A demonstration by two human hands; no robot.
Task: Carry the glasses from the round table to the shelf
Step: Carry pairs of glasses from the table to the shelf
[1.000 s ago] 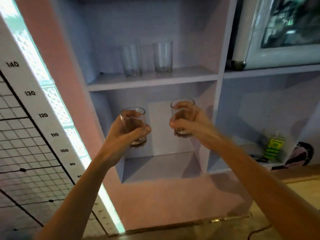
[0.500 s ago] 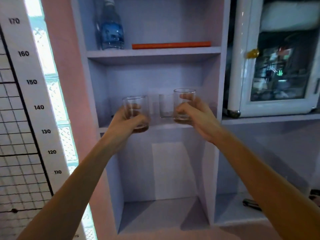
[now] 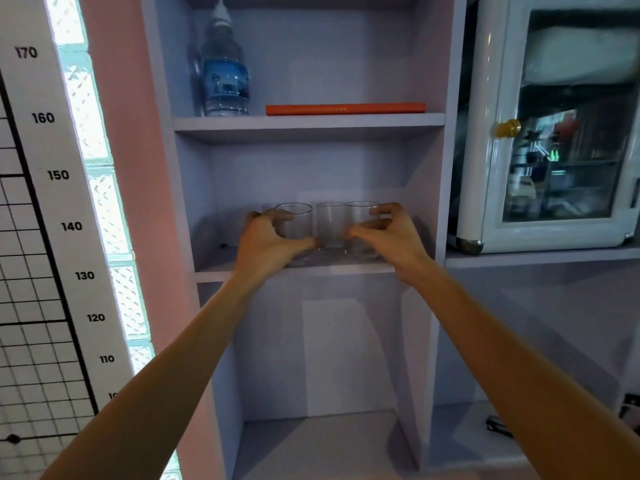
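My left hand (image 3: 266, 242) curls round a clear glass (image 3: 295, 223) that stands on the middle shelf (image 3: 360, 268) of the lilac shelving unit. My right hand (image 3: 384, 233) curls round a second clear glass (image 3: 362, 220) on the same shelf, further right. Between them, a little deeper, stands a third glass (image 3: 330, 225). Only the rim of another glass (image 3: 268, 206) shows behind my left hand. The round table is out of view.
A water bottle (image 3: 225, 71) and a flat orange book (image 3: 344, 108) lie on the shelf above. A small glass-door fridge (image 3: 554, 133) stands to the right. A height chart (image 3: 45, 202) and glass-block window are at the left. The lower compartment holds nothing.
Both hands moved forward and lowered the two glasses onto the middle shelf, in front of the glasses standing there. The view came closer to the shelving.
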